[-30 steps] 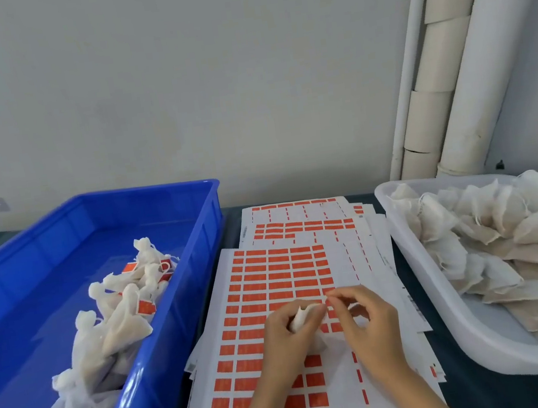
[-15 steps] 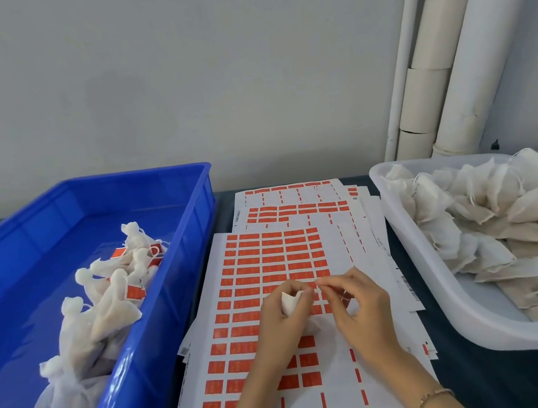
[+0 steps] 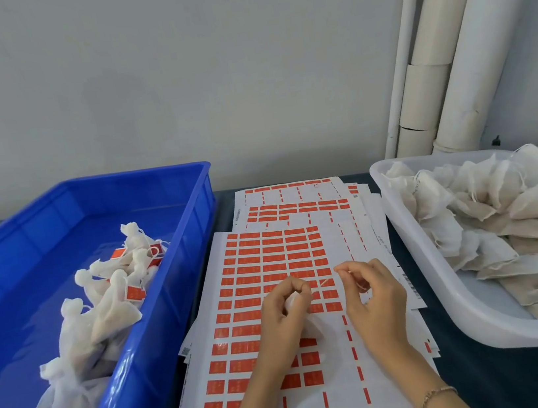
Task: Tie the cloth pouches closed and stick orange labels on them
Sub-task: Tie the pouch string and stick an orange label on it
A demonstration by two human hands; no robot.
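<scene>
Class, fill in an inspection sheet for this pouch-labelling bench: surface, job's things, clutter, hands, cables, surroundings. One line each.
Surface: dark table, showing between and around the containers.
Job's things: label sheets stacked in the middle; tied pouches, some with orange labels, in the blue crate; untied pouches heaped in the white tray.
Clutter: nothing seen.
Hands: left hand grips a pouch; right hand pinches its string, drawn between the hands.
Cables: nothing seen.
Surroundings: pale wall; white pipes at back right.
</scene>
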